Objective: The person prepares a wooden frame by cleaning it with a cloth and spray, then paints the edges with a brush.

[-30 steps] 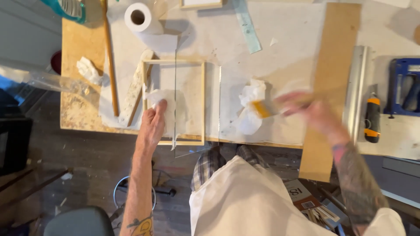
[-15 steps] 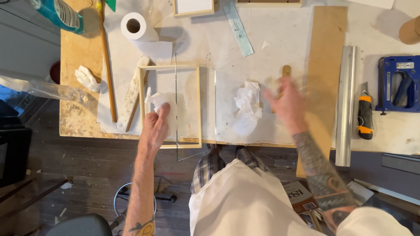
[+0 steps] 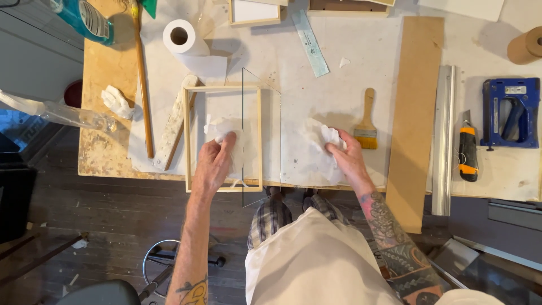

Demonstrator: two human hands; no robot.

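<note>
Evidently two hands (image 3: 213, 165) (image 3: 349, 157) hold two paper wads (image 3: 224, 129) (image 3: 320, 137).

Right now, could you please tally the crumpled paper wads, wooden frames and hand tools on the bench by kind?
Paper wads: 3, one under the left hand, one under the right hand, one loose.
Wooden frames: 3.
Hand tools: 3, brush, knife, stapler.
Total: 9.

Workbench (image 3: 361, 68), wooden frame (image 3: 223, 90), paintbrush (image 3: 366, 127), staple gun (image 3: 511, 113)

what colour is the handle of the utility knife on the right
Orange with black, on the utility knife, clearest in the head view.
</note>
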